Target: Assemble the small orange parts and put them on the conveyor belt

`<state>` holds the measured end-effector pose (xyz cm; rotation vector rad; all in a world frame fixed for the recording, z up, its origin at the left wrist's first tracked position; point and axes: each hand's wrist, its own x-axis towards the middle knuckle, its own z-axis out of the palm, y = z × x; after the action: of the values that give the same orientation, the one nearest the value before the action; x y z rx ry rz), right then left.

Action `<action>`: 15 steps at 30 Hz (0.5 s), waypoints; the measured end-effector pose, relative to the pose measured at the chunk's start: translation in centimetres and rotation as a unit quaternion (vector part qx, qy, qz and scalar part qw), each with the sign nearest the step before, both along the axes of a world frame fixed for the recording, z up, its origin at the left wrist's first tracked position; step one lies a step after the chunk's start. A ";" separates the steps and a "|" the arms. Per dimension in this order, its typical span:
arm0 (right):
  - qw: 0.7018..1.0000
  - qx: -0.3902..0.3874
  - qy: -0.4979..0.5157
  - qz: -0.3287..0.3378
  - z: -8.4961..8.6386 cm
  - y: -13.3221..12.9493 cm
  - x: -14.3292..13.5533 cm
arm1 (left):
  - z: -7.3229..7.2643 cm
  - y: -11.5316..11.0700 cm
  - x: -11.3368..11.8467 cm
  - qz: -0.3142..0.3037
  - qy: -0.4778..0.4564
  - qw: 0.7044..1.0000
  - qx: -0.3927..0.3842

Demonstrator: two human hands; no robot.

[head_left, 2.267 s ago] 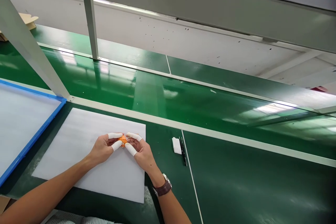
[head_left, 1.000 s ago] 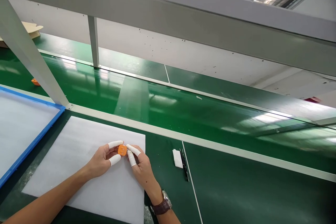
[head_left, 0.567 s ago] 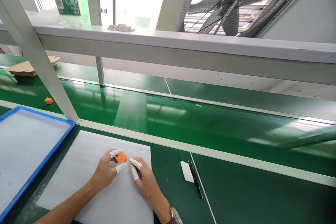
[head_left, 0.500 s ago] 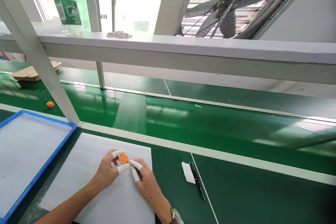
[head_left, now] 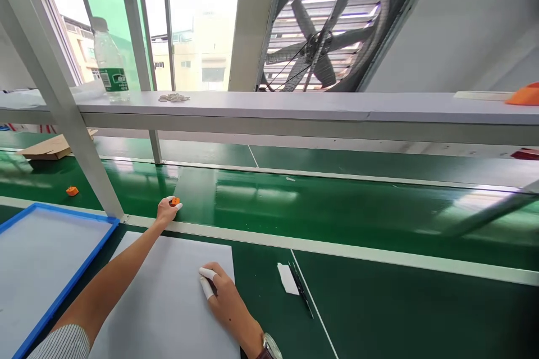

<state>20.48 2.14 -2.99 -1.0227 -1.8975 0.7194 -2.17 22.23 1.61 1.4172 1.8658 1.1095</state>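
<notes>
My left hand (head_left: pixel 167 210) reaches out over the near edge of the green belt, its thumb and fingers closed on a small orange part (head_left: pixel 174 201). White covers wrap the fingertips of both hands. My right hand (head_left: pixel 219 291), with a watch on its wrist, hovers over or rests on the white sheet (head_left: pixel 168 286); its thumb and index finger are pressed together, and anything between them is too small to make out. Another orange part (head_left: pixel 72 190) lies on the belt further left.
A blue-framed tray (head_left: pixel 54 291) sits at the left. Black tweezers (head_left: pixel 302 290) and a white slip (head_left: pixel 288 279) lie right of the sheet. A slanted post (head_left: pixel 80 140) rises beside the belt. The shelf (head_left: pixel 273 104) above carries a bottle (head_left: pixel 110 67); cardboard (head_left: pixel 48 148) lies behind.
My left hand has moved forward from the sheet to the belt with the orange part. My right hand stays near the sheet, now apart from the left. The view has tilted up.
</notes>
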 end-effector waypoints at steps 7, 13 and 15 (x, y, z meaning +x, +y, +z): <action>1.000 0.024 0.011 0.001 0.2 0.1 0.1 | -0.9 -5.4 1.2 0.013 -0.023 0.998 0.051; 1.000 -0.003 0.011 0.005 0.5 0.1 0.2 | -1.4 -15.2 4.9 -0.167 -0.087 0.981 0.048; 1.000 -0.012 0.013 0.017 0.5 0.2 0.2 | -1.2 -16.9 5.6 -0.241 -0.110 0.963 0.050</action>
<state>20.66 2.31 -2.51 -0.9933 -1.8921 0.7735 3.47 5.29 0.39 1.6158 1.2327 1.0666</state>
